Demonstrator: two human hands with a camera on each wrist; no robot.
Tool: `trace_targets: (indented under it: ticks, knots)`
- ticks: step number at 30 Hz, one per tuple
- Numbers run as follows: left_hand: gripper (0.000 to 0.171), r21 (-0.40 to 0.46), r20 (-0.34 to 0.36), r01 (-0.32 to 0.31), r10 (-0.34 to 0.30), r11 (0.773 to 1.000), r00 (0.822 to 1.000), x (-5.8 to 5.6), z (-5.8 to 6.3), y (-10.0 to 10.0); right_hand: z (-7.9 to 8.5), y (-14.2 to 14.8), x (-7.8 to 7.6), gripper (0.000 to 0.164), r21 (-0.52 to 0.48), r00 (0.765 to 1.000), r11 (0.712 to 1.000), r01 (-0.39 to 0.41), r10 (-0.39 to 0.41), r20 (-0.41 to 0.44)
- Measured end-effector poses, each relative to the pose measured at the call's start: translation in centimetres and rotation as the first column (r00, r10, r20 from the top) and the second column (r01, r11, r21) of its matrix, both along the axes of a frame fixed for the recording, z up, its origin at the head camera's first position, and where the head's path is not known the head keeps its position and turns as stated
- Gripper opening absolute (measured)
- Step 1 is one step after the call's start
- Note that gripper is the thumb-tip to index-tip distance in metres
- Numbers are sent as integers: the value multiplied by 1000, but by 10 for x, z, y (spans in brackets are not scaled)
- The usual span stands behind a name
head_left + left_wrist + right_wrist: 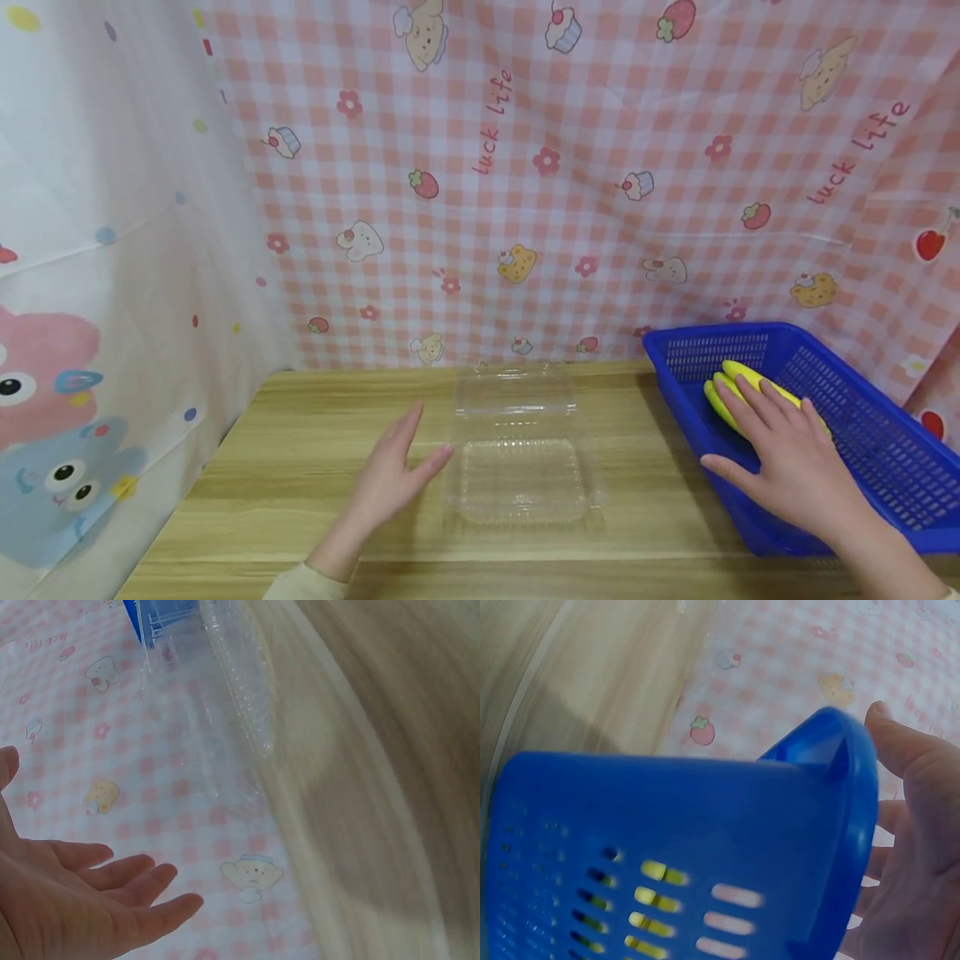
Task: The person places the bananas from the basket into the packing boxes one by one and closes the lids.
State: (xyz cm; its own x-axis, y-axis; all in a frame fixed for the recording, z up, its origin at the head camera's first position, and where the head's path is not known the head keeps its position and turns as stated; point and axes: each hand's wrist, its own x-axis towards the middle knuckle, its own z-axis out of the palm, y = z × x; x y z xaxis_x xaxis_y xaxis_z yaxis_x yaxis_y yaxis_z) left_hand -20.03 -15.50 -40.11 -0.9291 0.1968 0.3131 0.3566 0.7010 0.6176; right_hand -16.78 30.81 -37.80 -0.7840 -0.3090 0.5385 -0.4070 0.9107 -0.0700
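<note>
A bunch of yellow bananas (757,385) lies in the blue plastic basket (738,508) on the right. Over it my right hand (787,467) is spread, fingers straight and overlapping the bananas in the head view. In the right wrist view the same hand (922,855) shows behind the basket's rim (859,787), and yellow shows through the slots. My left hand (390,475) hovers with thumb and fingers apart, left of a clear plastic clamshell box (517,479). The box stands with its lid (515,390) tipped back. Nothing is in the left hand (82,900) in its wrist view.
The wooden tabletop (300,483) carries the box in the middle and the basket at its right. Behind it hangs a pink checked curtain (480,217) with cartoon prints. A white printed cloth (142,167) hangs on the left.
</note>
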Motion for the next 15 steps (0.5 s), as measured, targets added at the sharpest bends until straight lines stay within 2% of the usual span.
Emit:
trace_targets:
  ticks: [7, 11, 15]
  knots:
    - [80, 100, 114, -49, 37, 994, 993, -2, -4, 3, 1, 11, -1, 94, -23, 999, 999, 30, -30, 21]
    - [79, 162, 159, -47, 21, 986, 987, -4, -6, 5, 1, 17, -3, 92, -23, 999, 999, 43, -43, 4]
    - [79, 246, 248, -62, 0, 967, 969, -7, -7, 7, 2, 22, -5, 91, -24, 999, 999, 46, -46, -13]
